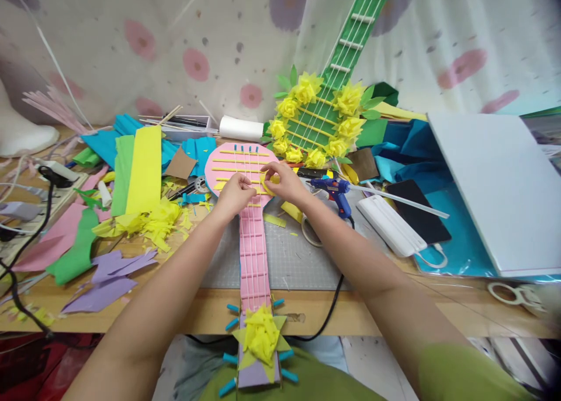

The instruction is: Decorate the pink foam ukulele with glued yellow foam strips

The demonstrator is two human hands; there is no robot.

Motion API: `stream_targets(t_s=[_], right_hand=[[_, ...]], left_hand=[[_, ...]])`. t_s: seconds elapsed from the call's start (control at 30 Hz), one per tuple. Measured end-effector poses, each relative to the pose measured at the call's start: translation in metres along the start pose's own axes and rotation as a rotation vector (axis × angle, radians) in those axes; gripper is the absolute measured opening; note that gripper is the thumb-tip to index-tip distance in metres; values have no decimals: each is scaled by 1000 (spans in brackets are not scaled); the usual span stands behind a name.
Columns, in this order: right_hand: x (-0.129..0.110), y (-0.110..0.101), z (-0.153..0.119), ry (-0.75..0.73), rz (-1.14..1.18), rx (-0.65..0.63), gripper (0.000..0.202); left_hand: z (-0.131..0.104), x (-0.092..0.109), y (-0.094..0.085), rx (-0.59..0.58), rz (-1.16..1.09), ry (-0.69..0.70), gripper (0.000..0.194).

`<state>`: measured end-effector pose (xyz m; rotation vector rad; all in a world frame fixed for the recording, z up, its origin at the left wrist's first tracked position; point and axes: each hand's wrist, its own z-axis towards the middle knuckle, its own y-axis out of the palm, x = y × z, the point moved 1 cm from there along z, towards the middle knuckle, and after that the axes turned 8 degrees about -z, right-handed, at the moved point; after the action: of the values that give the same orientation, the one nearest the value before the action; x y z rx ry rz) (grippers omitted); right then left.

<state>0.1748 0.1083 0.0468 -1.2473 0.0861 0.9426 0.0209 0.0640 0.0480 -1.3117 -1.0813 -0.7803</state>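
Lying beneath the nearly pinched fingers (240,182), their hold unclear, is a pink guitar (253,231).

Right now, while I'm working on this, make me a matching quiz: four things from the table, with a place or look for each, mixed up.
1. pink guitar
2. green guitar
3. glue gun
4. purple paper

A. left side, near the table's front edge
B. body under the left hand and right hand
C. at the back, before the curtain
D. blue, with a pale stick in it

Pairs: 1-B, 2-C, 3-D, 4-A
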Motion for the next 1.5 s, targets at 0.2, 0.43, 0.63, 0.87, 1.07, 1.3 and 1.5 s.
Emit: stream_targets(t_s=[0.2,0.43,0.63,0.87,1.07,1.3,1.5], right_hand=[[3,4,-1,23,51,42,25],[4,2,-3,24,61,51,21],[6,3,-3,19,71,49,20],[8,3,-3,13,78,54,19],[8,3,-3,12,74,43,20],[9,3,-3,15,75,49,18],[9,3,-4,14,72,55,19]], left_hand=[[6,7,8,17,118,-22,21],[13,12,13,35,166,-87,24],[16,12,16,64,179,-109,26],[21,10,19,45,177,-97,26],[21,6,18,52,93,-94,28],[18,10,15,87,114,-84,20],[18,12,12,74,168,-97,18]])
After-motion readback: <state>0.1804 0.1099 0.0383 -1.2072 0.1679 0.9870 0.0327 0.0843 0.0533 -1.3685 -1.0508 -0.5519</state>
